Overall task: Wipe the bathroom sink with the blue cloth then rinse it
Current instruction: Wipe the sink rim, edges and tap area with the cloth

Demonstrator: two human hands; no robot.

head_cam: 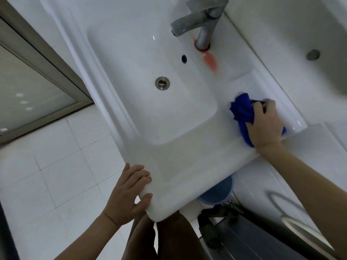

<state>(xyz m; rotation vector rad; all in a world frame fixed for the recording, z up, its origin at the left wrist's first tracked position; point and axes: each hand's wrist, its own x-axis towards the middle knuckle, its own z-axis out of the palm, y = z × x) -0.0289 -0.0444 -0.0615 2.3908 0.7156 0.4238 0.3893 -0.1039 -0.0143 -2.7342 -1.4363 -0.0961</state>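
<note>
Where the right ledge of the white ceramic bathroom sink [187,162] nears the wall, the right hand [266,124] presses the bunched blue cloth [242,111] onto it, fingers curled round the fabric. Left hand [129,194]: fingers and thumb clasp the sink's near corner. Reddish smear [211,61] below the grey metal faucet [199,21].
</note>
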